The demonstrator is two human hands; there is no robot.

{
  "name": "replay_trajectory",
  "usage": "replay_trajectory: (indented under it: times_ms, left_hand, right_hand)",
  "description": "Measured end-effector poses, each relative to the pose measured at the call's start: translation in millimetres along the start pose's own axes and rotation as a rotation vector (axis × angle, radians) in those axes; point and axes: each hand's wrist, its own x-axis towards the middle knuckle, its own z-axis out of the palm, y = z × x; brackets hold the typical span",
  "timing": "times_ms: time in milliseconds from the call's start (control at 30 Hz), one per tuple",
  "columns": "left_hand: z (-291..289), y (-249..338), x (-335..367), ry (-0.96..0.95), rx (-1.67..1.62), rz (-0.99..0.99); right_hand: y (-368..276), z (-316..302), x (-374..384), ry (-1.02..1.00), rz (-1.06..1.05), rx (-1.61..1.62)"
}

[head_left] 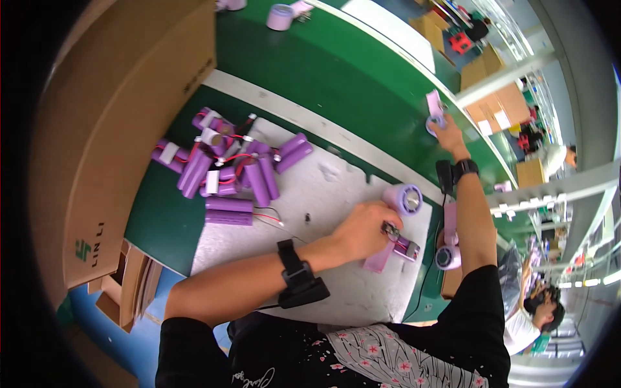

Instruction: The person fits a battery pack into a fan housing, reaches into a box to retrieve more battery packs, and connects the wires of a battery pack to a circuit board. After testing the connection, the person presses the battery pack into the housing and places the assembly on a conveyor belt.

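Right of centre, my left fingers (387, 215) hold a small circuit board (390, 229), seemingly for steadiness, while at upper right my right fingers (442, 127) clasp a lilac round part (429, 128).

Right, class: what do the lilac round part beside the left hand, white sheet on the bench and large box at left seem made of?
Lilac round part: probably moulded plastic, smooth with a soft sheen; its silvery, reflective centre may be metal.
White sheet: perhaps foam, matt, judging by its pits and ragged edge.
Large box: most likely cardboard, matt brown, with printing on its flat walls.
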Motion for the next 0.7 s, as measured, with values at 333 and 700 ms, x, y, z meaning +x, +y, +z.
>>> replay_trajectory:
  times_ms: [333,700]
  left_hand:
    - [-16.1,6.2,-7.2,-0.086,-0.022,-0.055]
    - [-34.0,20.7,-1.6,-0.158,0.028,-0.150]
  right_hand:
    - [-81.1,-95.1,-163.5,-0.406,0.090,0.053]
    - [-80.8,-90.6,-304.9,-0.199,-0.011,-0.112]
